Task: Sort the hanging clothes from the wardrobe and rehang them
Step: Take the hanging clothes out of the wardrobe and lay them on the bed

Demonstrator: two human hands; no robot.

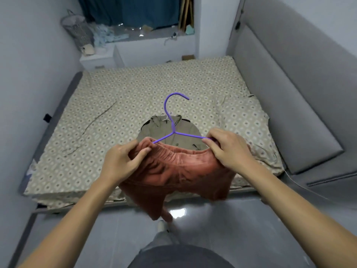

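Note:
A rust-red garment hangs in the air over the foot of the bed, its ribbed opening stretched between my hands. My left hand pinches the opening's left edge. My right hand grips the right edge together with the right arm of a purple hanger. The hanger's left arm goes into the opening, and its hook points up and away. Behind it, a khaki jacket lies flat on the bed, with a second hanger partly visible at its collar.
The bed with a patterned sheet fills the middle; a rumpled matching quilt lies at its right. A grey padded headboard runs along the right. A white nightstand and a laundry basket stand far left. Glossy floor lies below.

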